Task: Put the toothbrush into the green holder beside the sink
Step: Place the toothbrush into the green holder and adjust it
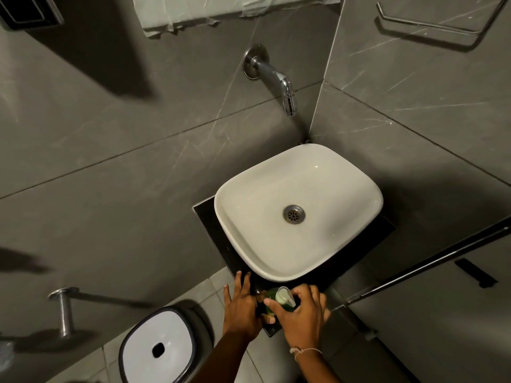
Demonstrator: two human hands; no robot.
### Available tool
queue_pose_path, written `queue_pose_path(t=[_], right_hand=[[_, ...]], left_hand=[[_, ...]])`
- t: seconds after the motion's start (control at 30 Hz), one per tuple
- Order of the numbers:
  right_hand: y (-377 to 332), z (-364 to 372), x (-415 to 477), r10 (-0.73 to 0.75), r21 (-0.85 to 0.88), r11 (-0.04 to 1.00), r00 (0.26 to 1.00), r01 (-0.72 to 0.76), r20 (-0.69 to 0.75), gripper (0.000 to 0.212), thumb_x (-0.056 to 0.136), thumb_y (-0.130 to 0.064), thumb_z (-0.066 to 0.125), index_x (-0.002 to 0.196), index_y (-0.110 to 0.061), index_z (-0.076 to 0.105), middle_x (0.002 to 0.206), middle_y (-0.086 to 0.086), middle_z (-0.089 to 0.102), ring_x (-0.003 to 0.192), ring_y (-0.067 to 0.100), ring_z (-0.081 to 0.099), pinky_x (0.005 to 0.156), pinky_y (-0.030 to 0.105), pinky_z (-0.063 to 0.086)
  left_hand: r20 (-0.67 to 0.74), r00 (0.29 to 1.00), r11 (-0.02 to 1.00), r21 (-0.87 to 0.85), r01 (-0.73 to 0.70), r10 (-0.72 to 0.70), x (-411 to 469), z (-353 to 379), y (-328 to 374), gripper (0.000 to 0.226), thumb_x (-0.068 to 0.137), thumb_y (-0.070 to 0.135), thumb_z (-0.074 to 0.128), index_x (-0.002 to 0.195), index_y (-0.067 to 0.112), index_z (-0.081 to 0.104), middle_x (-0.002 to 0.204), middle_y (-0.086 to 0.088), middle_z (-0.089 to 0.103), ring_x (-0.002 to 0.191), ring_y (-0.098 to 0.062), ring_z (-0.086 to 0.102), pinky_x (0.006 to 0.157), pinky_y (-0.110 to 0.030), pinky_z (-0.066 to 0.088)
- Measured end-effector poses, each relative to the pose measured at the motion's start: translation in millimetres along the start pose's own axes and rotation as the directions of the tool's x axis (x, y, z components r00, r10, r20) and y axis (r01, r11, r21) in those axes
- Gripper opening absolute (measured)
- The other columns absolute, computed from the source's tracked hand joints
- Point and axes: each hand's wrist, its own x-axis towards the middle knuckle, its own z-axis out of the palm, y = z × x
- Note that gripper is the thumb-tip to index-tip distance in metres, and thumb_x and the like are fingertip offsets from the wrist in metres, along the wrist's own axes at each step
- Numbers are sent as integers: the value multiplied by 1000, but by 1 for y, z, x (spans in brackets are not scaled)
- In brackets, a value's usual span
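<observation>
Both my hands meet below the white basin [298,205]: right hand [301,317] grips green pump bottle [279,298], left hand [240,308] spread flat beside it.

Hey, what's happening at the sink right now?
A person stands over a white basin on a dark counter. Both hands are at the counter's near edge: the right hand is wrapped around a green container with a pale pump-like top, and the left hand rests beside it, fingers spread. No toothbrush can be made out; the hands hide whatever else is there. The wall tap shows no running water.
</observation>
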Motion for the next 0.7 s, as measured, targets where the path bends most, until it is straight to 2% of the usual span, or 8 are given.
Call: queue_pose_path(t=[0.1,0.17,0.27,0.33,0.5,0.57,0.63,0.7], right_hand=[[9,-3,-3,-35,28,999,999,34,32,49,45,-67,75,82,-40,60,91,-19,50,95,9,41,77,34,24],[14,-7,-2,-47,57,997,998,44,47,44,50,-55,82,88,-43,66,93,-20,49,99,14,45,78,34,21],[9,-9,2,-2,14,1000,999,1,44,41,43,-54,85,68,-35,59,85,-17,51,92,15,45,75,35,25],[4,-8,4,16,-15,1000,999,-16,51,48,40,-61,80,66,-33,52,81,-14,50,89,14,43,74,36,28],[13,-6,-3,-57,15,998,996,56,71,53,49,-65,73,96,-44,63,93,-22,48,97,8,39,74,33,22],[11,-5,-3,-37,4,999,998,37,59,42,49,-57,80,82,-35,66,89,-18,51,97,16,45,74,34,22],[4,-3,-1,-4,-31,1000,999,5,44,45,45,-58,81,69,-29,56,83,-12,53,92,19,46,73,36,27],[0,-2,-1,14,-26,1000,999,-13,32,49,44,-62,77,69,-30,51,82,-9,54,92,19,47,73,37,30]], left_hand=[[8,1000,1000,14,-7,7,0,-2,0,35,77,32,62,112,31,62,162,-4,2,147,-29,-17,118,-57,-7],[9,1000,1000,21,-20,20,1,0,1,39,76,34,63,115,31,62,162,-5,2,147,-30,-17,117,-57,-8],[5,1000,999,26,-25,25,1,3,0,36,75,35,61,111,30,62,162,-4,3,147,-29,-17,117,-57,-7],[-3,1000,999,29,-26,27,2,4,-2,34,75,36,60,109,30,62,162,-4,4,147,-29,-17,117,-58,-6],[-15,1000,999,23,-25,25,3,7,-3,37,75,39,62,111,32,62,162,-3,3,147,-28,-17,116,-56,-7],[-9,1000,999,30,-21,21,2,6,-3,41,75,38,63,115,33,61,162,-4,2,147,-29,-17,117,-56,-7],[-2,1000,999,43,-26,26,2,3,-2,43,76,34,62,118,34,59,162,-4,2,147,-29,-17,117,-56,-7],[0,1000,999,41,-28,28,2,2,-1,42,76,32,61,118,34,59,162,-4,1,147,-29,-17,117,-56,-7]])
